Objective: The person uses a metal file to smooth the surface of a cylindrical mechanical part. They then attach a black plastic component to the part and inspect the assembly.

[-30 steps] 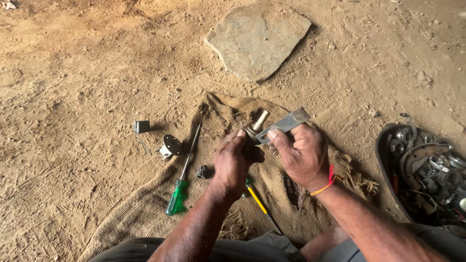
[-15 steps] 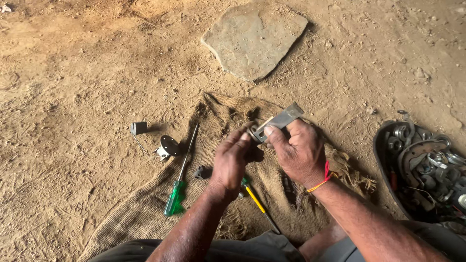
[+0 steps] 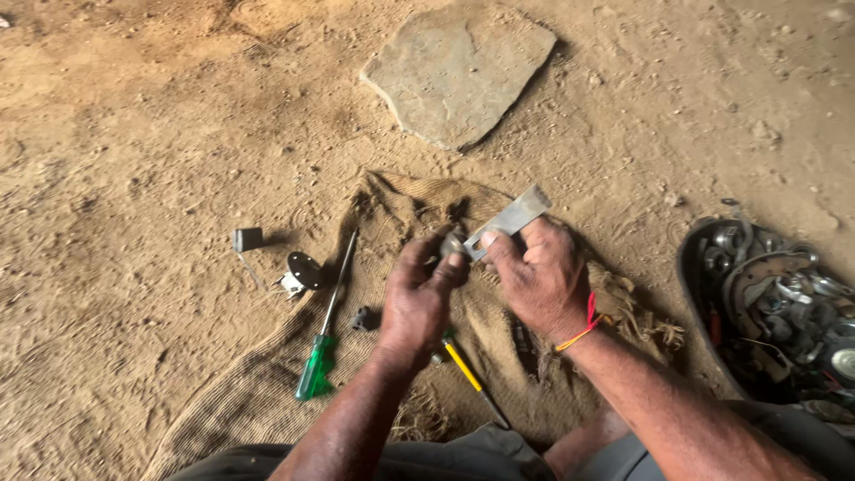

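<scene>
My right hand [image 3: 539, 281] grips a flat grey metal plate [image 3: 509, 220] that sticks up and to the right from its fingers. My left hand [image 3: 417, 294] pinches a small cylindrical metal part [image 3: 452, 242] against the plate's lower end. Both hands hover above a brown burlap sack [image 3: 267, 392] spread on the dirt. A red thread circles my right wrist. Below my left hand lies a yellow-handled screwdriver [image 3: 468, 372], partly hidden by my arm.
A green-handled screwdriver [image 3: 323, 334] lies on the sack's left side, with a small dark piece [image 3: 361, 318] beside it. On the dirt to the left sit a round black part [image 3: 303, 270] and a small grey block [image 3: 248, 239]. A flat stone [image 3: 461, 69] lies beyond. A dark tray of metal parts [image 3: 779, 312] sits right.
My left fingers have closed in on the small metal part at the plate's end. Both hands shifted slightly left and down in the view; the plate stays tilted up to the right.
</scene>
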